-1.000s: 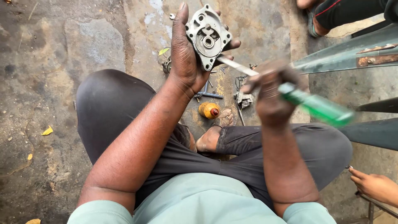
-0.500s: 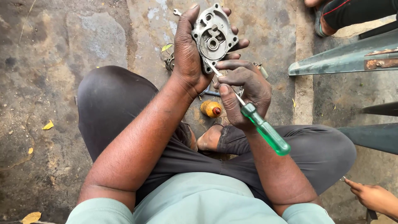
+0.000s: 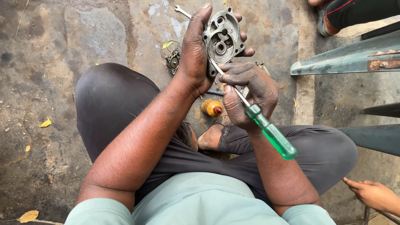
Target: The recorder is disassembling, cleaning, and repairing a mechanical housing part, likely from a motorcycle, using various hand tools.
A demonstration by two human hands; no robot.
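Nearest the camera: a pale green shirt [image 3: 200, 204], then crossed legs in dark trousers [image 3: 125, 108], with a bare foot [image 3: 210, 137] tucked between the knees.

Right hand [image 3: 250, 96]: fingers closed around the shaft of a screwdriver [image 3: 254, 112], gripped well forward, close to the metal. Its green handle sticks out below and to the right of the fist. A second ago the same hand held the tool back by the handle, out to the right of the part; half a second ago it had slid forward and come in close. Now the tip sits at the lower edge of the housing [image 3: 223, 39]. Judgement: the choked-up grip suits fine prying or scraping at that edge, not turning a screw.

Left hand [image 3: 196, 50]: wrapped around the housing from the left, thumb up along its side, fingertips showing past the right rim. The housing is a grey cast plate with a round centre bore, held in the air above the ground, open face to the camera. Over the second it tilted slightly.

Further out, on the stained concrete: a small yellow bottle [image 3: 211, 108], a wrench [image 3: 182, 11], a small metal part [image 3: 172, 61].

Lower right: another person's hand [image 3: 371, 193], apart from the work.
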